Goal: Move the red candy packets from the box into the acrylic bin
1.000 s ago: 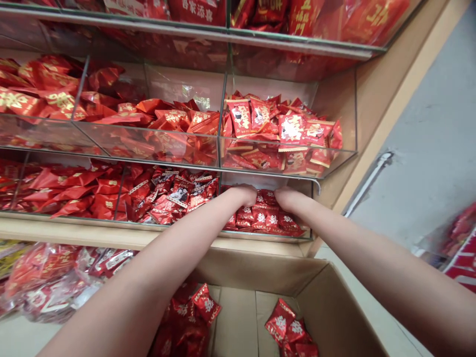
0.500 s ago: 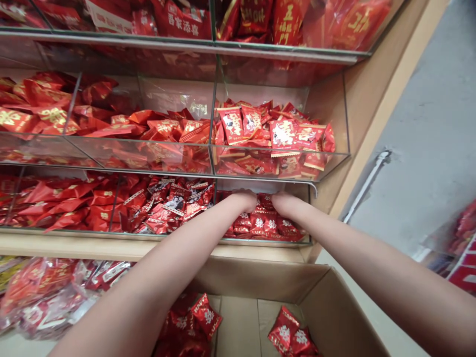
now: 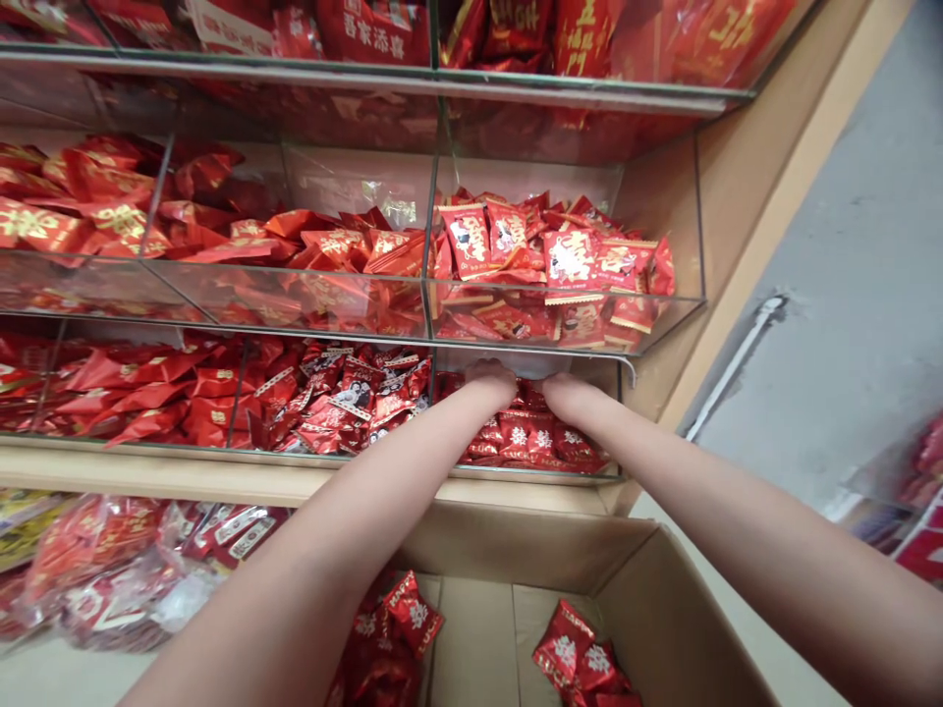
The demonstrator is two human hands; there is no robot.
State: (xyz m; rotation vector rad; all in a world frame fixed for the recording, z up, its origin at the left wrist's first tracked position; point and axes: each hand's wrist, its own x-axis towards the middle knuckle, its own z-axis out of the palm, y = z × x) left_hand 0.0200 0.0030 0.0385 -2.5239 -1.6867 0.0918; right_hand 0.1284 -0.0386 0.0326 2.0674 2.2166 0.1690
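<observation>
Both of my arms reach into the lower right compartment of a shelf, among small red foil packets [image 3: 519, 437] with silver characters. At the back of that compartment, my left hand [image 3: 492, 377] rests on the packets, its knuckles bent and its fingertips hidden. Just to its right, my right hand [image 3: 566, 393] is down on the same packets; its fingers are out of sight behind the hand and wrist. Below my forearms stands an open cardboard box [image 3: 530, 540] with more of these packets [image 3: 579, 653] inside, in a right cluster and a left one partly behind my left arm.
Clear plastic dividers and front panels [image 3: 316, 285] edge the shelf compartments, which hold other red packets [image 3: 567, 255]. The middle shelf hangs close above my hands. Bagged goods [image 3: 110, 560] lie at lower left; a grey wall [image 3: 847, 295] rises on the right.
The view has shifted slightly, so the shelf sits a little further right and higher. My left hand has moved slightly further back over the packets; my right hand stays nearly in place.
</observation>
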